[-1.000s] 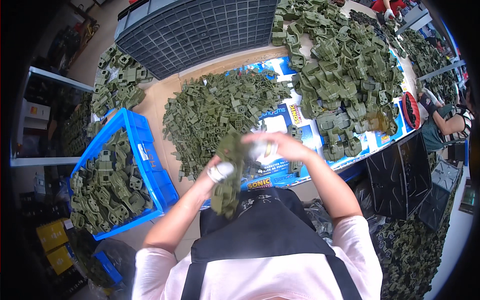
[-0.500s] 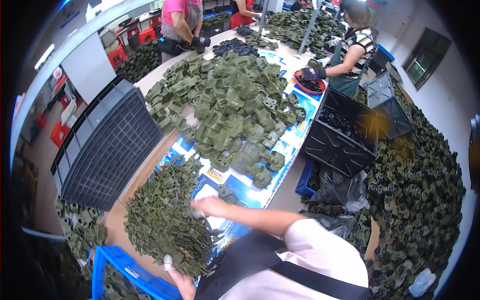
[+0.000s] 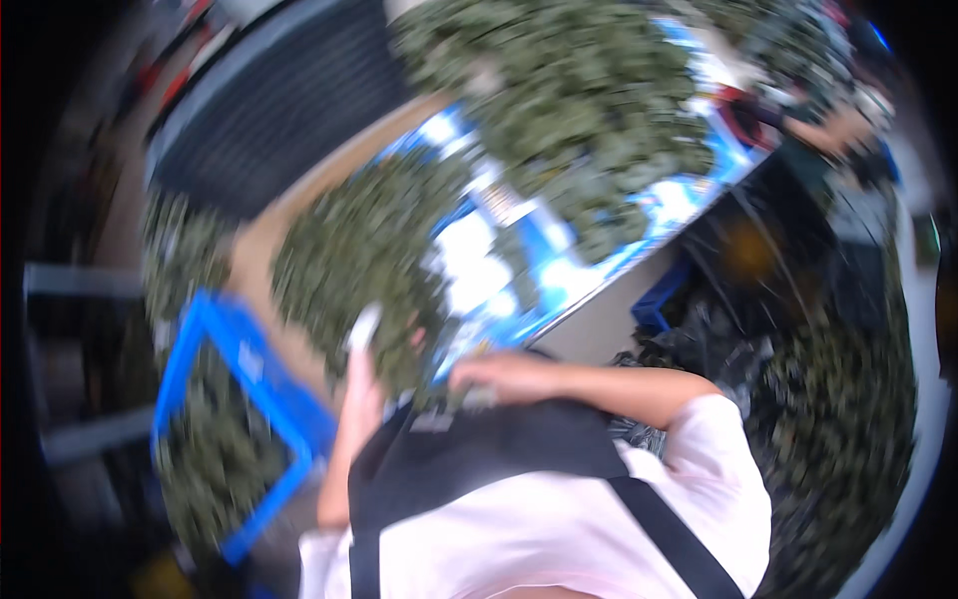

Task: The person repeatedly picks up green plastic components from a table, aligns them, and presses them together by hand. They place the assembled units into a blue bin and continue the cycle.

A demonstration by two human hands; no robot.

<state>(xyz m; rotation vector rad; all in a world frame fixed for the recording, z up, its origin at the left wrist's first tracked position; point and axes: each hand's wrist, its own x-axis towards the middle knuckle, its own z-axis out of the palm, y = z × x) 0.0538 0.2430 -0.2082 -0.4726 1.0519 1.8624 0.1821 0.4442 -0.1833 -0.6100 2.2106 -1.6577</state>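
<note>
Motion blurs the whole head view. My left hand (image 3: 366,374), a white wrap on its thumb, is at the near edge of a heap of small olive-green plastic parts (image 3: 344,250). A green plastic part (image 3: 400,364) shows between that thumb and the fingertips, and the hand appears closed on it. To its right, my right hand (image 3: 494,376) is bent in front of my black apron (image 3: 479,449). Its fingers are smeared, and whether they hold anything cannot be made out.
Larger green plastic parts (image 3: 569,110) are piled farther back on the table. A blue crate (image 3: 254,364) with green parts stands at the left, below a dark grid-sided crate (image 3: 289,100). Black crates (image 3: 768,240) stand right of the table; a co-worker's arm (image 3: 823,130) reaches in at far right.
The view has swung, and the table now sits higher in it. My right hand has drawn back from the small-part heap toward my apron. My left hand remains at the heap's near edge.
</note>
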